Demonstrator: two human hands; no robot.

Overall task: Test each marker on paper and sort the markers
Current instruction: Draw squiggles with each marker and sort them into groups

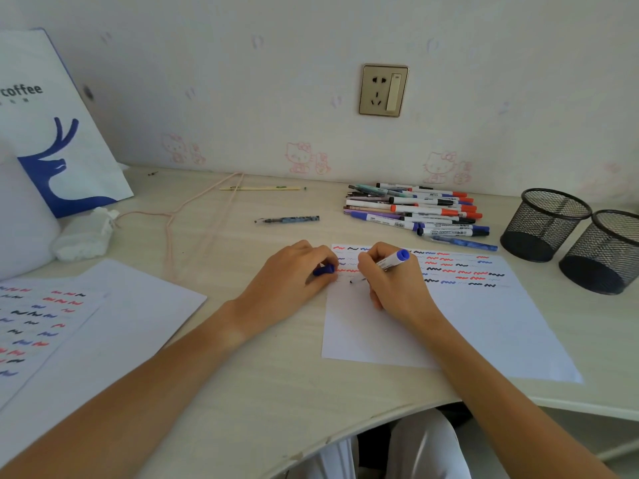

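Worktop (pixel 262 368): we see the test sheet (pixel 484 326) lying flat on it.
Marker pile (pixel 415 210): beyond the sheet.
Right hand (pixel 394 285): fingers curled round a blue marker (pixel 392 261), tip on the sheet.
Left hand (pixel 294 274): fingers pinching its blue cap (pixel 324 270).

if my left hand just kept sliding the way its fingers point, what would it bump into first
Probably the right hand. The left hand, gripping the blue cap, points right across the test paper, and the right hand holding the marker lies next in that line, just past the paper's edge. Depth is hard to judge, though.
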